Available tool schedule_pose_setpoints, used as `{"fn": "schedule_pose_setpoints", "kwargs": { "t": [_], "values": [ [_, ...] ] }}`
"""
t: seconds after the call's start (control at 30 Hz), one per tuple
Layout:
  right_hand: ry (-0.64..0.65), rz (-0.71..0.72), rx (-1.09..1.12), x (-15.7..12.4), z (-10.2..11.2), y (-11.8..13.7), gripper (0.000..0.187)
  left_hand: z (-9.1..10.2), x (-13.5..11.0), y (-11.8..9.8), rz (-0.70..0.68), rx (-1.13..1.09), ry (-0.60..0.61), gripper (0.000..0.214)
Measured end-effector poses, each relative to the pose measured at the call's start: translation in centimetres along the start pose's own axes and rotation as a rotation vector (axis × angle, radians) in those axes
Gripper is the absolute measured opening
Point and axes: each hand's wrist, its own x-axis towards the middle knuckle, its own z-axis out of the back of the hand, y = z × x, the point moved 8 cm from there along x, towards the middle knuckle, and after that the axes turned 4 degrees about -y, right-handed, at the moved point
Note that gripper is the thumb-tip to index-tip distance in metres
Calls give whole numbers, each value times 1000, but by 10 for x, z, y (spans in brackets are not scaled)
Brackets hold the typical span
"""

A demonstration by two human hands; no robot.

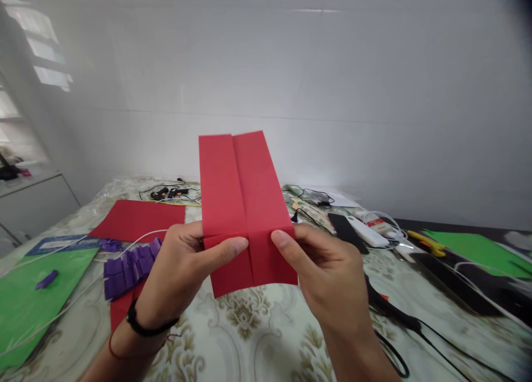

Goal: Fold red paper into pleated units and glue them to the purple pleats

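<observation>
A folded red paper sheet (243, 193) stands upright in front of me, with a crease running down its middle and a cross fold near its lower end. My left hand (183, 265) pinches its lower left part, thumb lying across the front. My right hand (328, 271) pinches the lower right edge, thumb on the front and fingers behind. Both hands hold the paper above the table (249, 337), which has a floral cloth.
On the left lie another red sheet (137, 218), a pleated purple paper (131, 265), a green sheet (29, 299) and a white cable. On the right lie a black phone (347, 232), a white device (368, 231), black cables, a green sheet (477, 246).
</observation>
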Motion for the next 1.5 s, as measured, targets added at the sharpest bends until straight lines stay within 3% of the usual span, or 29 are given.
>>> {"fn": "schedule_pose_setpoints", "kwargs": {
  "t": [0.2, 0.5, 0.63, 0.87, 1.07, 1.3, 1.5],
  "values": [
    [18, 30, 11, -1, -3, 5, 21, -5, 1, -4, -2, 35, 54, 25],
    [22, 35, 30, -3, -5, 4, 18, -3, 0, -6, 21, 61, -3, 18],
    [51, -14, 145, -3, -9, 1, 17, 0, -2, -6, 47, 75, -36, 19],
    [-53, 5, 115, 0, 1, 3, 16, 5, -4, -9, 58, 171, -103, 22],
    [179, -145, 143, 0, -12, -6, 19, 10, -1, -10, 23, 139, -134, 25],
    [136, -129, 61, 0, -10, -4, 35, 11, 0, -7, 66, 154, -114, 21],
    [360, -165, 28, -5, -22, -6, 39, 13, 0, -9, 83, 121, -137, 23]
  ]
}}
